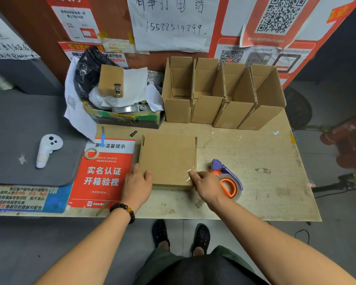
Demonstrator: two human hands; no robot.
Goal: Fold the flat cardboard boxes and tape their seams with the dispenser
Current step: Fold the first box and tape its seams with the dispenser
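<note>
Posters in red and white and handwritten paper notices cover the wall behind a pale plywood desk. At its far edge four brown cardboard boxes, already folded open, are stood in a row, touching one another. Near the front edge a stack of flat brown cardboard boxes is laid, and just to its right lies the purple and orange tape dispenser with a clear roll, unheld.

The step in hand is judged to be the taking of the next flat box from the stack, so the folding of this one has not begun. The left hand is rested on the near left corner of the stack, thumb on top and the fingers loosely spread down its left side. The right hand is placed at the near right corner, where a patch of clear film or tape is seen; the thumb is pressed on the top sheet, but whether the remaining fingers are curled under the edge cannot be told.

The next move probably calls for the top sheet alone to be separated and lifted, then squared open, before the dispenser is picked up.

A white handheld controller lies well apart on the grey mat to the left.
</note>
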